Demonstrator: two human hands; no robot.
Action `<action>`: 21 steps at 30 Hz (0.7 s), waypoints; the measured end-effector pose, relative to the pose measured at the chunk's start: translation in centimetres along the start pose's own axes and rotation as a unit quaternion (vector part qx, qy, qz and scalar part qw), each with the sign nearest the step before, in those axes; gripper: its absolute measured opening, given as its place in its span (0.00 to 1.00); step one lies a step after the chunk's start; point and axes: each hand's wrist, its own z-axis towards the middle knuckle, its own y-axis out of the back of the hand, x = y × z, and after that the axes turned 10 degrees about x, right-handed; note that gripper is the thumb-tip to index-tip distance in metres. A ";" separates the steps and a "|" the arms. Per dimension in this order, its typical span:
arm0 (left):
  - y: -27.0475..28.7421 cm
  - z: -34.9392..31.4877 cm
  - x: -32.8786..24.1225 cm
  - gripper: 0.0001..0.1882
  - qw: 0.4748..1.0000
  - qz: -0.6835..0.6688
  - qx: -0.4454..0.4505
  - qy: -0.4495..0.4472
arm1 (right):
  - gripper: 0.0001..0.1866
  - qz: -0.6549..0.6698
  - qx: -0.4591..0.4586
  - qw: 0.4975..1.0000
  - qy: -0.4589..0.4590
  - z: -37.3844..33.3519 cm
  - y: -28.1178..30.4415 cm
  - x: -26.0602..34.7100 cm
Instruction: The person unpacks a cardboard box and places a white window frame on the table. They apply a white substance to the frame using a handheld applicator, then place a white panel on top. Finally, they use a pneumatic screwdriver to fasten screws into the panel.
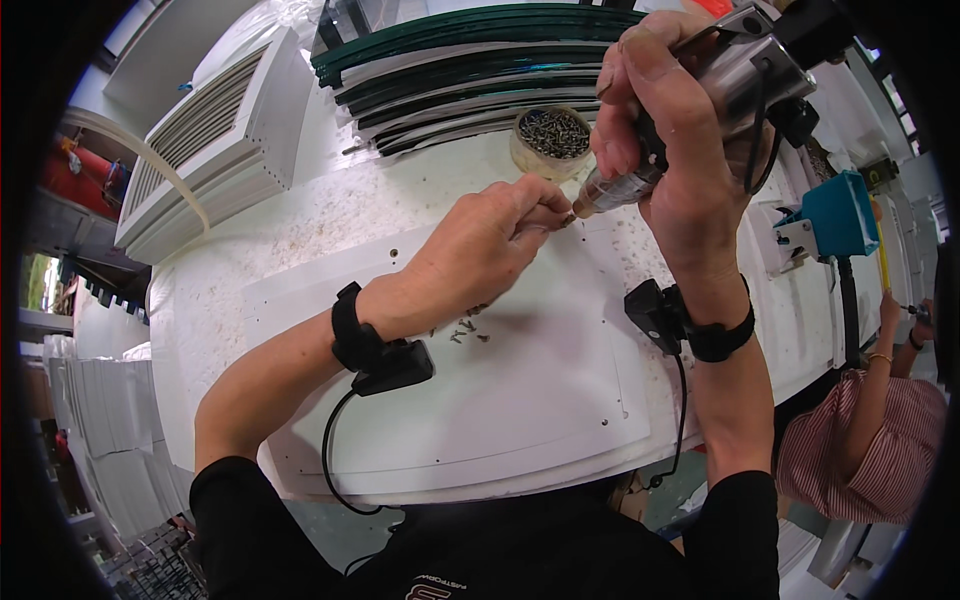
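My right hand (690, 130) is wrapped round a silver power screwdriver (735, 85), whose tapered nose points down and left. My left hand (490, 235) is closed in a pinch right at the tool's tip. A small dark screw (568, 220) seems to be between those fingertips, mostly hidden by them. Both hands are over the far right corner of a flat white panel (520, 410) with small holes near its edges. Several loose screws (466, 327) lie on the panel below my left hand. A round tub (552, 140) full of small screws stands just beyond the tool's nose.
Long dark green and white strips (470, 75) are stacked at the back of the white table (215, 330). A white louvred frame (205, 135) stands at the back left, with a pale hose before it. To the right are a teal box-shaped fixture (840, 215) and a co-worker in a striped top (865, 450).
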 end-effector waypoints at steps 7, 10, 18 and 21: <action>0.0 0.1 0.4 0.16 0.999 0.039 -0.002 -0.025 | 0.11 -0.031 0.038 0.997 0.059 -0.3 0.6 -1.8; 0.0 -1.0 0.5 0.18 0.982 0.171 -0.007 -0.080 | 0.11 -0.013 0.024 0.999 0.048 -0.3 0.3 -1.8; -0.4 -2.2 0.1 0.21 0.916 0.380 -0.006 -0.132 | 0.08 0.067 0.032 0.996 -0.043 0.1 0.5 -1.8; -0.7 -1.9 -0.8 0.21 0.906 0.413 0.027 -0.091 | 0.08 0.085 0.041 0.994 -0.056 0.0 -0.3 -0.9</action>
